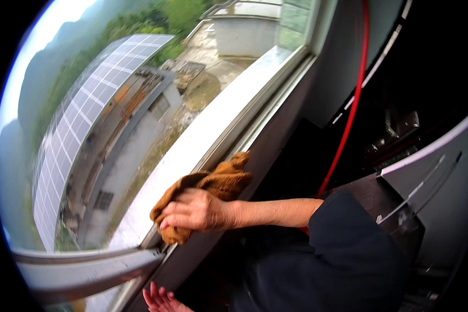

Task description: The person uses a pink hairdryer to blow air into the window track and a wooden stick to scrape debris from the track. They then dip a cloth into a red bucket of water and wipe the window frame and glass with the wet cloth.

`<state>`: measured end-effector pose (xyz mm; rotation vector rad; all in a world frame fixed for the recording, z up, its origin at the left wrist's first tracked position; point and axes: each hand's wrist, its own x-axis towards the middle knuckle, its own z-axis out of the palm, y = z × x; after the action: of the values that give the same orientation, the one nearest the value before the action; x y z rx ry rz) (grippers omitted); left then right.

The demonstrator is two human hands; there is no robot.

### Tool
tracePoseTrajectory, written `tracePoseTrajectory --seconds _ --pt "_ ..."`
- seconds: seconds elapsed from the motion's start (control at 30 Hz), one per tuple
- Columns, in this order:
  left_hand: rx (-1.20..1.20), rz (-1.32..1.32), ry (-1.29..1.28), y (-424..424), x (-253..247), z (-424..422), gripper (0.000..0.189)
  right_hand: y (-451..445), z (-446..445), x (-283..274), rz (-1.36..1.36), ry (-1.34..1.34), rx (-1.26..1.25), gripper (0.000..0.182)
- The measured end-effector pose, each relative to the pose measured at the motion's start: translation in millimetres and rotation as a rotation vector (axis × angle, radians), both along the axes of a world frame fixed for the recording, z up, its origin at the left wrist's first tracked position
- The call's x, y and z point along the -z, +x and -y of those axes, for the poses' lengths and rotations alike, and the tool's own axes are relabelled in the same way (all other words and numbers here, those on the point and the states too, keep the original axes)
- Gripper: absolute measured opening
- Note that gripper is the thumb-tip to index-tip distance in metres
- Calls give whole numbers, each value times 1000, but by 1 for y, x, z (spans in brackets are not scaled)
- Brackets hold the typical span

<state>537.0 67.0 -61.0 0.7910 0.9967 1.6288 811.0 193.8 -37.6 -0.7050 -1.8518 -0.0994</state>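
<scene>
A brown cloth [226,177] lies bunched over the track of a window frame [253,113]. My right hand [197,210] presses on it from above, fingers curled over its near end. The cloth hides the track beneath it and spreads past the hand along the frame. At the bottom edge, my left hand [163,302] is partly cut off by the picture; its visible fingers are apart and hold nothing. They are beside the dark inner face of the sill [195,257], and I cannot tell if they touch it.
A window sash [89,273] crosses the lower left, close to both hands. Beyond a white outer ledge [202,136] are solar panels [85,109] and a lower building. A red hose or cable [355,97] hangs at right, near a grey panel with a handle [413,187].
</scene>
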Motion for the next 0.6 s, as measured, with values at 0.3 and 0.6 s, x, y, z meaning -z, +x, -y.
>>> tracePoseTrajectory --seconds 0.3,0.6 --pt "-200 120 -11 51 8 13 49 4 9 -1 -62 -185 -90 32" --pt "-303 214 -47 94 20 27 48 -51 10 -9 277 -109 -210 16"
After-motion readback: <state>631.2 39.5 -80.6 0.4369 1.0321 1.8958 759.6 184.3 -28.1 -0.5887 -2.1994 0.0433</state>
